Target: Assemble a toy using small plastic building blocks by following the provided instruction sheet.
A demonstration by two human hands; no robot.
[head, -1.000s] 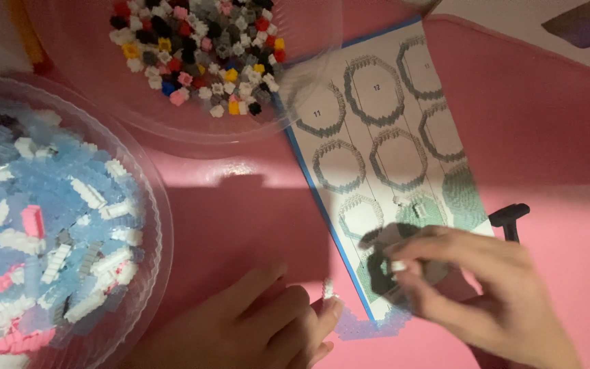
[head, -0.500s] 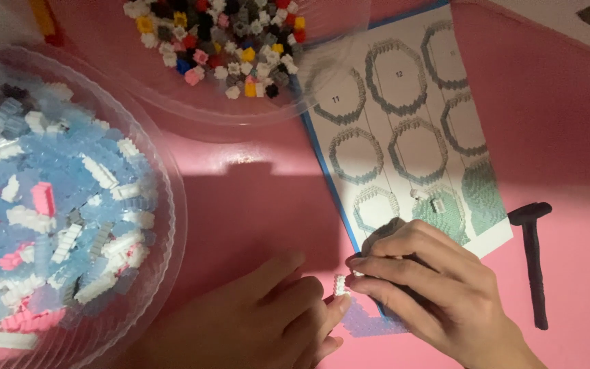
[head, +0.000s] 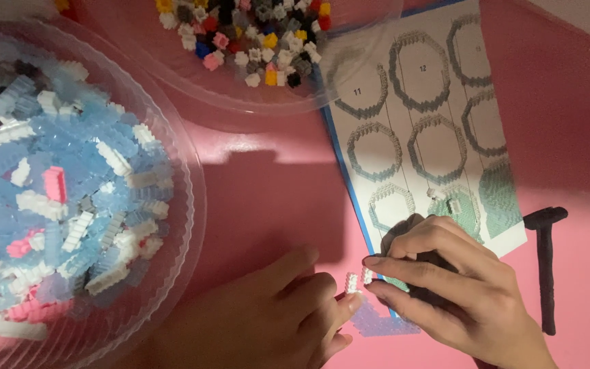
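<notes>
Compared to a second ago, both hands have closed in together. Big clear bowl (head: 172, 225) holds blue, white, pink bricks; left hand (head: 274, 321) and right hand (head: 459, 287) pinch small white bricks (head: 358, 280) beside the instruction sheet (head: 438, 137).

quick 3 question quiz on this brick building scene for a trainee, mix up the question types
1. True or false: the black tool lies on the pink table, held by neither hand.
2. Which bowl holds mostly pale blue and white bricks? A) the large bowl at the left B) the bowl at the top C) neither
3. Fill in: the left hand and right hand meet at small ____ bricks, over the lower edge of the instruction sheet.

Key
1. True
2. A; the top bowl holds mixed colours
3. white
</notes>
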